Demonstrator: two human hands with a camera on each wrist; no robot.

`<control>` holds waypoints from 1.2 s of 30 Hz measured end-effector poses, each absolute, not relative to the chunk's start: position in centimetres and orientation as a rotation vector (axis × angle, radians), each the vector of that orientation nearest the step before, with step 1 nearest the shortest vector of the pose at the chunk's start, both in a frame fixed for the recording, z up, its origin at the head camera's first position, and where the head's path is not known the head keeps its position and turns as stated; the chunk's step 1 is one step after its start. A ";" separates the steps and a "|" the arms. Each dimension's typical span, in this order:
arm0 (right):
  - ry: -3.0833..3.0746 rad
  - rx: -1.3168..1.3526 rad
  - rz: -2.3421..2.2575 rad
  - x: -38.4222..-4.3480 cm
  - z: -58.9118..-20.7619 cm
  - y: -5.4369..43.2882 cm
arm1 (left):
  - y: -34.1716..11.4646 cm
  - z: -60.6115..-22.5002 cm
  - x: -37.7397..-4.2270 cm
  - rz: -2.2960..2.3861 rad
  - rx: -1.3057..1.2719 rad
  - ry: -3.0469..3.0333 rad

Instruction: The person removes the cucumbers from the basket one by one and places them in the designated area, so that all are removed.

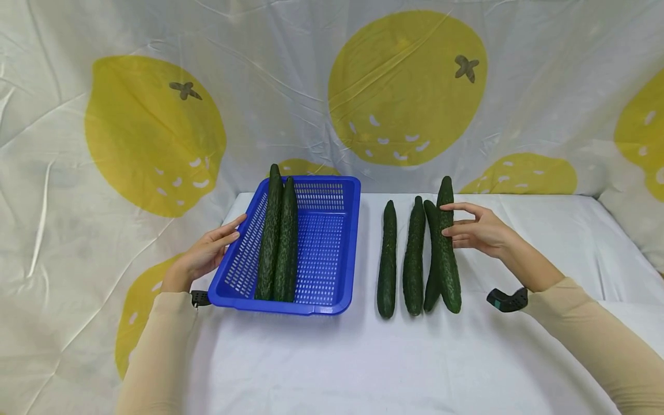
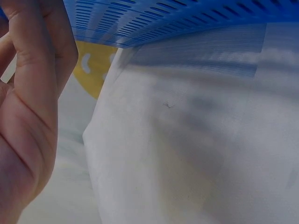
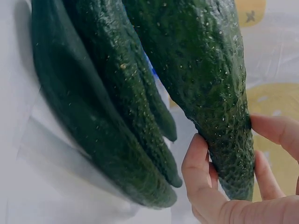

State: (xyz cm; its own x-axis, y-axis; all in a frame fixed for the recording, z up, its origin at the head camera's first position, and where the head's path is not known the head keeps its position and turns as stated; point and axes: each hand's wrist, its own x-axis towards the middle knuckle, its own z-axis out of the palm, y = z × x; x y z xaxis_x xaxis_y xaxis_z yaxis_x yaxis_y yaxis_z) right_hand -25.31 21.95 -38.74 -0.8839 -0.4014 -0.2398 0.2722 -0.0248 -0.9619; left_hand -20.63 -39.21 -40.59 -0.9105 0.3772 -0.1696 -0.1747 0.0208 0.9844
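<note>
My right hand (image 1: 481, 231) pinches a dark green cucumber (image 1: 448, 262) near its far end, thumb on one side and fingertips on the other. In the right wrist view that cucumber (image 3: 201, 60) is raised at an angle beside the others. Three more cucumbers lie to its left: one (image 1: 387, 259) apart, one (image 1: 414, 259) in the middle, and one (image 1: 432, 282) partly hidden behind the held one. On the left side, my left hand (image 1: 207, 253) holds the rim of a blue plastic basket (image 1: 356, 248). Two cucumbers (image 1: 268, 242) lean lengthwise along the basket's left side, tips over its far rim.
A white cloth (image 1: 332, 369) covers the table. Behind it hangs a pale curtain (image 1: 280, 86) printed with yellow lemons. Black wrist cameras (image 1: 507, 300) are worn on both wrists, the left one beside the basket's near corner.
</note>
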 end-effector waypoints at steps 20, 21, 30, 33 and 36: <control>1.824 -0.137 -1.915 -25.9 -40.5 24.3 | -39.4 -40.7 -20.7 1.954 0.230 1.880; 1.827 -0.135 -1.914 -26.0 -40.5 24.4 | -39.4 -40.6 -20.7 1.952 0.227 1.886; 1.852 -0.147 -1.894 -26.4 -41.6 25.1 | -39.3 -40.7 -20.6 1.954 0.205 1.908; 1.859 -0.153 -1.893 -26.4 -41.9 25.3 | -39.3 -40.8 -20.6 1.959 0.214 1.907; 1.859 -0.162 -1.901 -26.4 -42.2 25.4 | -39.4 -40.8 -20.7 1.964 0.232 1.894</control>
